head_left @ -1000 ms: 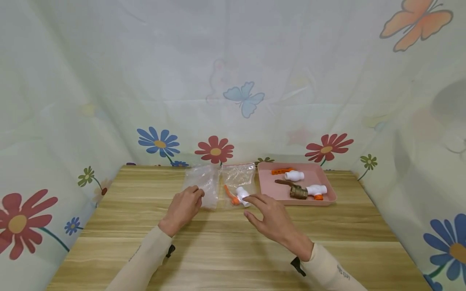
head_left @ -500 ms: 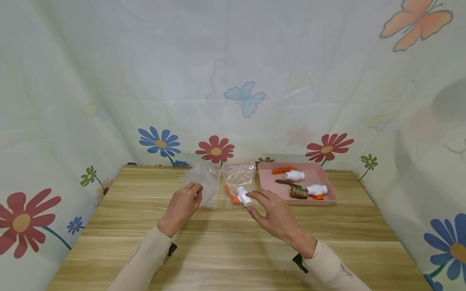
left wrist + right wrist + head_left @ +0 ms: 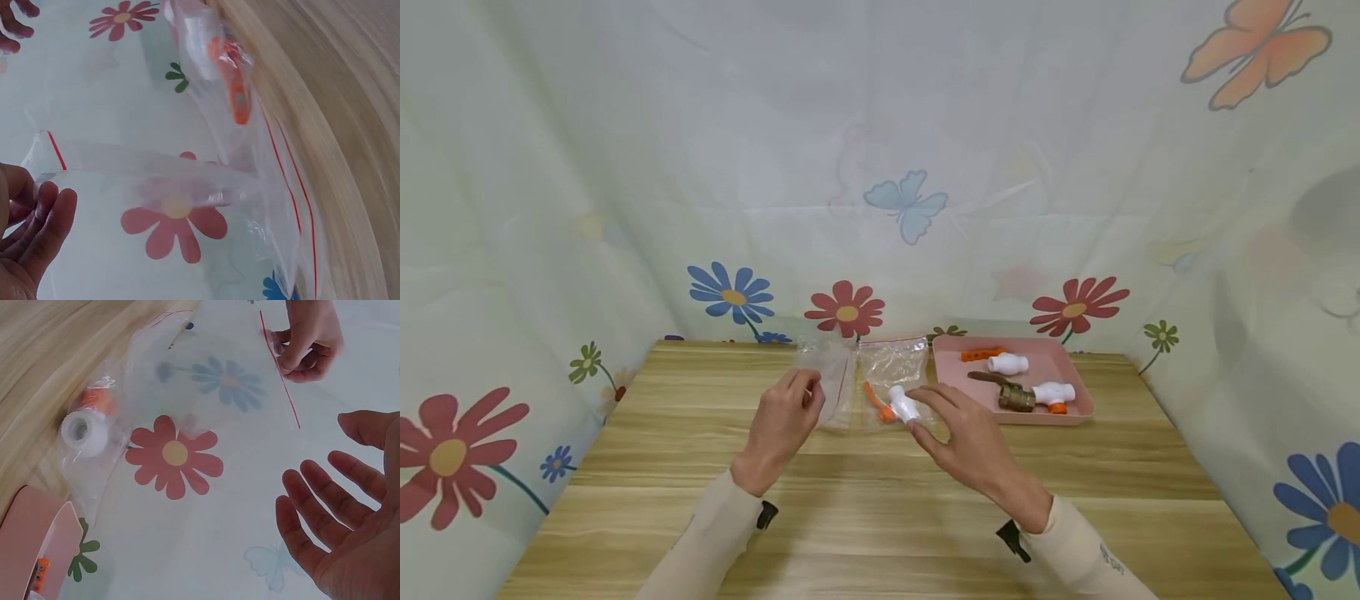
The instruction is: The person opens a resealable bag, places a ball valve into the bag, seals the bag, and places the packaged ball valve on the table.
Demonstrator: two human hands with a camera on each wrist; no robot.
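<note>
My left hand (image 3: 778,425) pinches the red-striped edge of a clear zip bag (image 3: 106,159) between thumb and fingertips. This bag hangs up off the table, and more clear zip bags (image 3: 294,206) lie beneath it. To the right, another clear zip bag (image 3: 895,358) lies flat with a white ball valve (image 3: 904,404) inside it. That valve's handle (image 3: 880,402) is orange. My right hand (image 3: 966,442) hovers over the table beside the bagged valve, fingers spread and relaxed. In the right wrist view the right palm (image 3: 350,550) faces the raised bag, holding nothing.
A pink tray (image 3: 951,400) stands at the back right. In it lie a brass ball valve (image 3: 1017,397) with a brown lever, and two white valves (image 3: 1009,363) with orange handles. Behind the wooden table (image 3: 850,517) hangs a flower-printed curtain (image 3: 775,208).
My left hand has lifted the edge of the zip bag up from the pile on the left. The right hand has shifted slightly right and stays spread.
</note>
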